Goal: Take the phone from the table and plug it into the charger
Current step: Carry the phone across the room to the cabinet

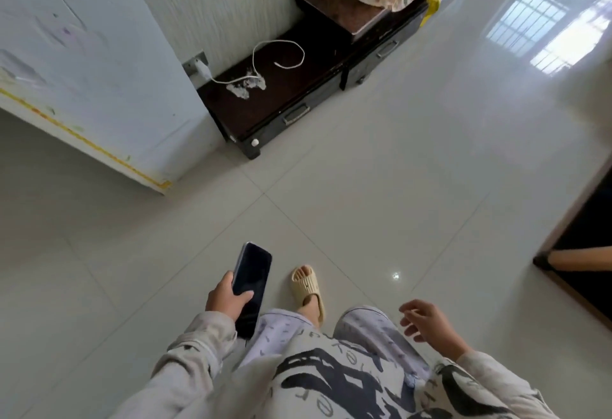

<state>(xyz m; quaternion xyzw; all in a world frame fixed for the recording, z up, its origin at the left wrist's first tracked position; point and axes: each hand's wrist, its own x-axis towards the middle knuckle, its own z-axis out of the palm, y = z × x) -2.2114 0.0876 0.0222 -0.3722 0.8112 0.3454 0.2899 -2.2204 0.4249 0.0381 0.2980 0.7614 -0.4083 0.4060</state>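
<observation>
The phone [250, 289] was gripped in the left hand [227, 299], fingers [243, 296] wrapped over its dark screen. The right hand [430, 326] hung empty, loosely spread. The charger [202, 69] sat plugged in at the wall; its cable [281, 54] lay on the low table [298, 94], well apart across open floor [397, 170].

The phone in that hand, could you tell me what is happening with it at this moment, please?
A person stands on the tiled floor holding a dark phone in the left hand, screen up and unlit. The right hand is empty, fingers loosely spread. Ahead, a white charger sits in a wall socket, and its cable lies looped on a low dark cabinet, the free end unconnected. The phone is not yet plugged in.
</observation>
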